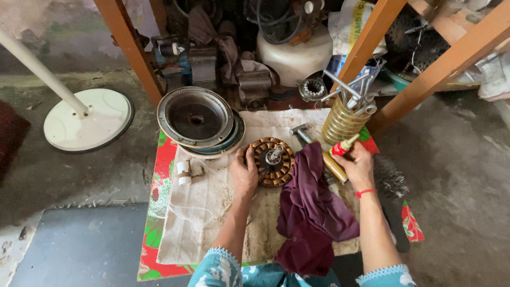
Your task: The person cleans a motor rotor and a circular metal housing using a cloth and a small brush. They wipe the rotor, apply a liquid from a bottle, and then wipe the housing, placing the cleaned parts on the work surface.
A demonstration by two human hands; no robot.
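A round motor stator with copper windings (276, 155) lies on a stained white cloth (202, 212) on a low table. My left hand (243, 170) grips its left rim. My right hand (357, 163) holds a small yellow tube with a red cap (343, 145) just right of a maroon rag (311, 207). The rag drapes from the stator's right edge toward me. A hammer (303, 134) with a wooden handle lies under my right hand.
Two stacked round metal fan covers (197, 118) sit at the table's back left. A yellow coiled holder with tools (345, 117) stands back right. A dark brush (389, 180) lies at the right edge. A white fan base (87, 119) stands on the floor left.
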